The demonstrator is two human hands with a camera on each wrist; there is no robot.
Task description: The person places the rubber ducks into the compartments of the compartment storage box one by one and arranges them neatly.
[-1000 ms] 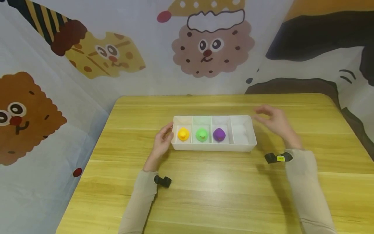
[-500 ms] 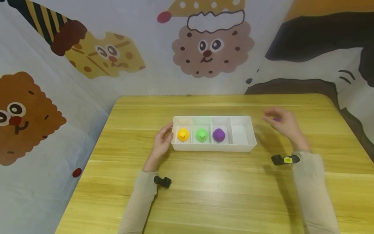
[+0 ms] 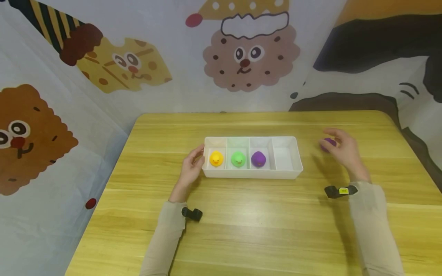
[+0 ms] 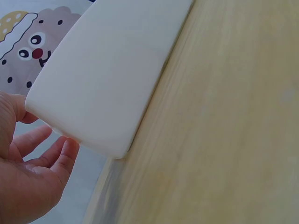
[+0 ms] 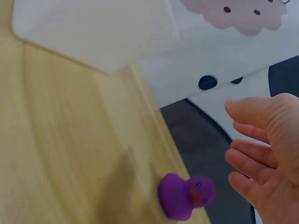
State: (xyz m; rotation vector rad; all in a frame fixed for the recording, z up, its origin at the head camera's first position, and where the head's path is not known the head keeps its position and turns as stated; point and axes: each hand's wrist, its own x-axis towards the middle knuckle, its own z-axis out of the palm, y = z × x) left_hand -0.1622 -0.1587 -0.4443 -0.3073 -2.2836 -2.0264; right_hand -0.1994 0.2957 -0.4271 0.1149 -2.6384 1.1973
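A white box (image 3: 252, 174) with several compartments stands on the table. From left to right, a yellow toy duck (image 3: 216, 158), a green toy duck (image 3: 238, 159) and a purple toy duck (image 3: 258, 159) each sit in their own compartment. My left hand (image 3: 192, 165) touches the box's left end with relaxed fingers, as the left wrist view shows too. To the right of the box, a second purple duck (image 5: 180, 196) rests on the table. My right hand (image 3: 345, 151) hovers over it, loosely bent; in the right wrist view a gap separates the fingers from the duck.
The wooden table (image 3: 248, 230) reaches back to a white cloth (image 3: 186, 97) printed with cartoon biscuits and cheese. Small black cameras (image 3: 340, 191) are strapped at both wrists.
My right hand has moved right, away from the box's right end. The second purple duck, hidden at first and then a sliver, now shows by the fingers. My left hand and the box stay put.
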